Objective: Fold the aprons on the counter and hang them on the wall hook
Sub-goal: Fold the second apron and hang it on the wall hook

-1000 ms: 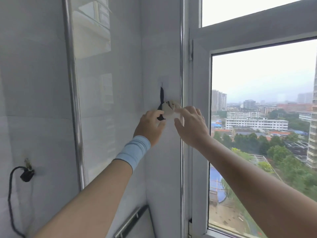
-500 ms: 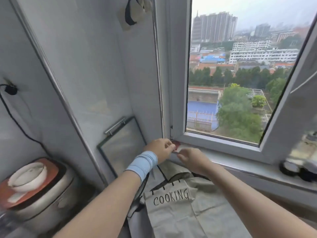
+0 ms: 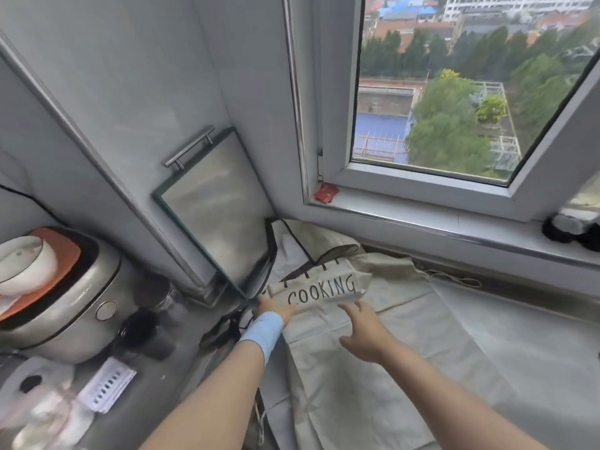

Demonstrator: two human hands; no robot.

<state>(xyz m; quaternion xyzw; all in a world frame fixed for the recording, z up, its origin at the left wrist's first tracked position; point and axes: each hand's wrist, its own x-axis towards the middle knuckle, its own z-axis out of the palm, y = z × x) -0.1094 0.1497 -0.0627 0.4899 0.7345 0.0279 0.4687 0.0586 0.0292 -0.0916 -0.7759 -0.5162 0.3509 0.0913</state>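
Observation:
A beige apron (image 3: 373, 368) printed "COOKING" lies spread on the counter below the window. Under its top lies a second pale apron with black trim (image 3: 292, 245). My left hand (image 3: 276, 308), with a blue wristband, grips the left end of the printed bib, which is slightly raised. My right hand (image 3: 363, 329) hovers just over the cloth below the lettering, fingers spread and holding nothing. The wall hook is out of view.
A glass-fronted board with a metal handle (image 3: 220, 216) leans against the wall behind the aprons. A rice cooker (image 3: 65, 313) with a white bowl on it and dark jars (image 3: 146, 323) stand at the left. A red packet (image 3: 326, 193) lies on the window sill (image 3: 422, 219).
My view dropped from the wall hook to the counter. Both hands came down from the hook, past the sill, onto the "COOKING" apron; the left hand took hold of the bib.

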